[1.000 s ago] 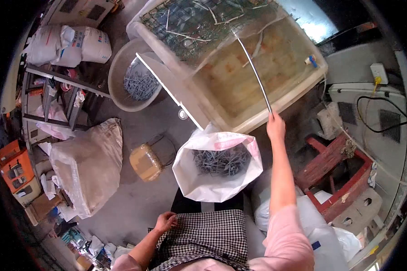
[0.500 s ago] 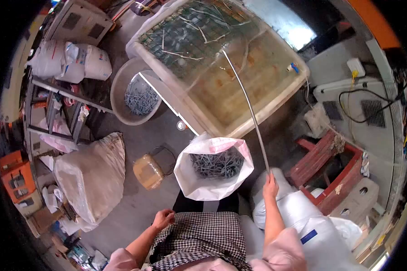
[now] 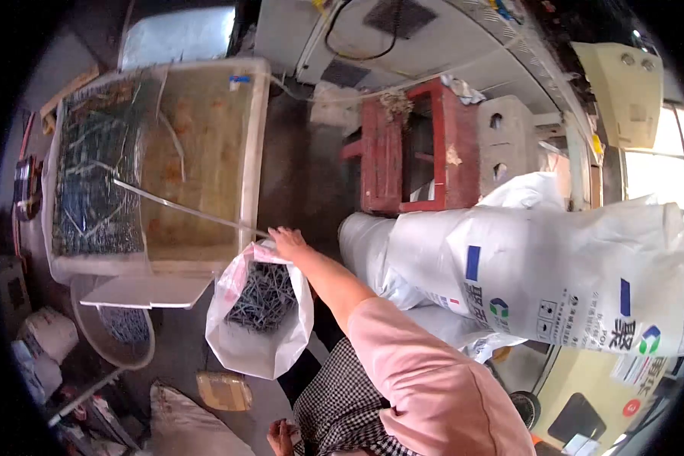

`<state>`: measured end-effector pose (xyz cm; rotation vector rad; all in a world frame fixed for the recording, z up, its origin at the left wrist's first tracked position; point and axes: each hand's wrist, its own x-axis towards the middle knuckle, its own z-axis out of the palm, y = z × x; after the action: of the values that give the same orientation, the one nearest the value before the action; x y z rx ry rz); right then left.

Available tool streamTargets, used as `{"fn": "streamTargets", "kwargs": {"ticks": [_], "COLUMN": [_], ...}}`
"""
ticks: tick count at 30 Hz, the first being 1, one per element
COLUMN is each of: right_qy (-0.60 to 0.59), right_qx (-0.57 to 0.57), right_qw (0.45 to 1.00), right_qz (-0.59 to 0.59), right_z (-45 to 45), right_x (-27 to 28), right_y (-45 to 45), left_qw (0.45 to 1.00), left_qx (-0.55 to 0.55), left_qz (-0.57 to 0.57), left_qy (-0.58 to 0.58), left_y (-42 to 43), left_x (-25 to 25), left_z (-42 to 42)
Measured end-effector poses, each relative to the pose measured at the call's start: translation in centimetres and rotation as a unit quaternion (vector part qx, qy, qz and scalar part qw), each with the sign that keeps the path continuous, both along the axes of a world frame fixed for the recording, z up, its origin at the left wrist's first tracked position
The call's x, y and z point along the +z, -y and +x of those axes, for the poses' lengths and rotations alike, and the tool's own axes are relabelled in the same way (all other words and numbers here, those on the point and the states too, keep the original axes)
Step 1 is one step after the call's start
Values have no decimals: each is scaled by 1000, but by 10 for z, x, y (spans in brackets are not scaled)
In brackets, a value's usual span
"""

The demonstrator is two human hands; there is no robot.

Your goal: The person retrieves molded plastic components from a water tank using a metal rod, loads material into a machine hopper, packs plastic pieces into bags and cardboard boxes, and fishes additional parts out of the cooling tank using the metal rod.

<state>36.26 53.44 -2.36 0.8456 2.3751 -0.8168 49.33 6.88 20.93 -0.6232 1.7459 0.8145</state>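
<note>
My right hand [image 3: 287,243] is closed around the near end of a long thin metal rod [image 3: 190,209]. The rod reaches left across a large pale tub [image 3: 254,152] of water, its far tip by the dark netted half. Just below that hand stands an open white sack [image 3: 232,342], holding a heap of thin grey plastic-looking pieces [image 3: 264,298]. Low in the view, my left hand [image 3: 281,437] rests beside the checked apron [image 3: 342,387] with its fingers curled. Whether anything is in those fingers is hidden.
Full white sacks [image 3: 524,266] lie to the right. Behind them are a red frame [image 3: 384,152] and a grey block [image 3: 501,140]. A round basin [image 3: 140,353] with similar grey pieces sits under a white board [image 3: 148,291]. A taped brown pad [image 3: 224,391] lies on the floor.
The view has swung to the right, bringing more of the white sacks into sight. My right hand, still on the rod, now appears beside the open sack's rim, with the rod lying lower across the tub.
</note>
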Motion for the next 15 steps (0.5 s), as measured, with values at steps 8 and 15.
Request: {"fn": "streamTargets", "kwargs": {"ticks": [8, 15], "right_qy": [-55, 45], "right_qx": [-224, -117], "right_qw": [973, 991], "right_qz": [-24, -53], "right_z": [75, 195], "right_x": [105, 148], "right_y": [36, 84], "left_qw": [991, 986], "left_qx": [72, -24], "left_qz": [102, 146], "left_qy": [-54, -72], "left_y": [-20, -1], "left_x": [22, 32], "left_z": [-37, -78]}}
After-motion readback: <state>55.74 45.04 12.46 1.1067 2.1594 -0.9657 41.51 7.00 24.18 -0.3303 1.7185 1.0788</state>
